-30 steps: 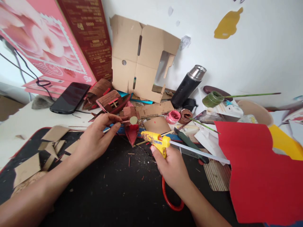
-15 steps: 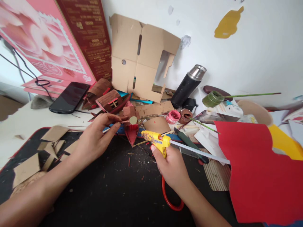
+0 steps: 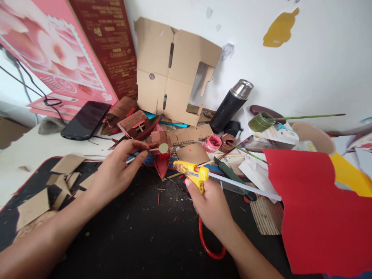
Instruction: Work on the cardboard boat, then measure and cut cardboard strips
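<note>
My left hand (image 3: 122, 162) pinches a thin brown stick that has a small pale round disc (image 3: 163, 148) at its far end. The disc is over a small red-brown model boat (image 3: 161, 164), whose pointed end faces me; whether they touch I cannot tell. In my right hand (image 3: 213, 203) is a yellow glue gun (image 3: 192, 170) with brown smears, its nozzle pointing left toward the boat, a little apart from it. A long whitish glue stick (image 3: 244, 186) juts from its back. Two more brown model boats (image 3: 136, 126) stand behind my left hand.
Cardboard scraps (image 3: 65, 164) lie at left near a black phone (image 3: 85, 120). Behind are a cardboard sheet (image 3: 154, 50), a black flask (image 3: 229, 108) and paint jars (image 3: 212, 143). A dark green-handled tool (image 3: 232, 176), red scissor-like handle (image 3: 210, 252) and red sheet (image 3: 325, 217) lie right.
</note>
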Demonstrator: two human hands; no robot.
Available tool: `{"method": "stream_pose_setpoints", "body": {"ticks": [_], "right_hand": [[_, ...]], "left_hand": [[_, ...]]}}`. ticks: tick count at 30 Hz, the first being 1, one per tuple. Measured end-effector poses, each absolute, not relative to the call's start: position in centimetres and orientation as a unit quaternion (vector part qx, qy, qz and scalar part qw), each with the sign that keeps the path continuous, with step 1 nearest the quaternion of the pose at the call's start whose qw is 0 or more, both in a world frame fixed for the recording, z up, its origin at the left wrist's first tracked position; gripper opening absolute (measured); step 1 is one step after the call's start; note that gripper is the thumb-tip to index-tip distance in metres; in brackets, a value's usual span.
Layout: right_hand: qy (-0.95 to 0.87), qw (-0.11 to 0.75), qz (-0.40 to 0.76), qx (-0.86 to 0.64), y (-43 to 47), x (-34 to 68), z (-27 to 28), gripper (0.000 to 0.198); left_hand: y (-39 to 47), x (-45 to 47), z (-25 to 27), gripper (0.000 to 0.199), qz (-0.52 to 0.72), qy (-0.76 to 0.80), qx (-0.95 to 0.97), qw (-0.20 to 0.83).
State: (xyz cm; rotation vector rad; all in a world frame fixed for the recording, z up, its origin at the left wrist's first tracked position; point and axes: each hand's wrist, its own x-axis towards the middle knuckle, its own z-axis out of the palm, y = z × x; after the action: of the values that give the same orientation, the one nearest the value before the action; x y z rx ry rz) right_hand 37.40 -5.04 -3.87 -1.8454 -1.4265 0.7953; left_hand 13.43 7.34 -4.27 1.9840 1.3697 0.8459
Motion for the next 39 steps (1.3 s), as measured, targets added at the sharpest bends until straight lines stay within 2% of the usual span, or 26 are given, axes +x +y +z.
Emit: {"method": "stream_pose_setpoints", "body": {"ticks": [39], "right_hand": [[-0.568, 0.335, 0.288, -0.694, -5.19, 37.53, -3.85, 0.039]], "left_hand": [[7.32, 13.71, -3.8, 0.027, 0.308, 0.524, 0.748, 0.265]]}}
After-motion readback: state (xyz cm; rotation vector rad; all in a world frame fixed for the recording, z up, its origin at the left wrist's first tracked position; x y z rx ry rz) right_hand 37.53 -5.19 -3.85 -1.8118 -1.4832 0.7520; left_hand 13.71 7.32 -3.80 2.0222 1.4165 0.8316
